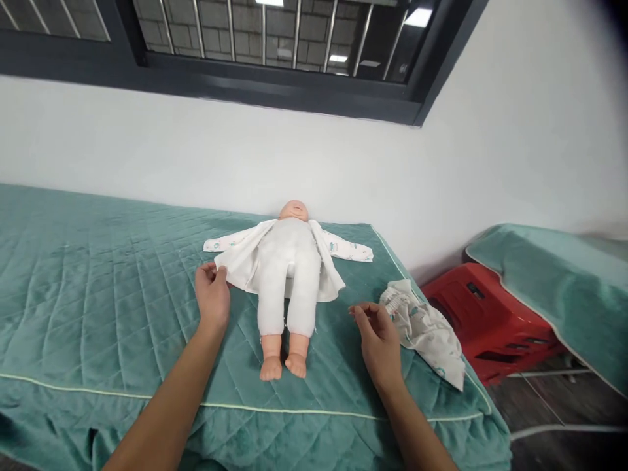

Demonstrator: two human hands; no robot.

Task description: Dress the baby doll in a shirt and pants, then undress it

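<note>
A baby doll [289, 261] with a white cloth body lies on its back, head toward the wall and bare feet toward me. Its arms are inside the sleeves of a white printed baby shirt [240, 261], whose front is spread apart. My left hand [213, 291] pinches the shirt's lower corner on the left side. To the right of the doll's legs, my right hand [380, 337] hovers with fingertips close together; whether anything is between them I cannot make out. Beside that hand lie crumpled printed baby pants [426, 330].
The doll rests on a green quilted bed cover [122, 294] with pale piping. Behind it are a white wall [196, 150] and a dark-framed window [275, 78] with bars. Past the bed's right edge stands a red plastic object [485, 314], partly under another green cover [564, 281].
</note>
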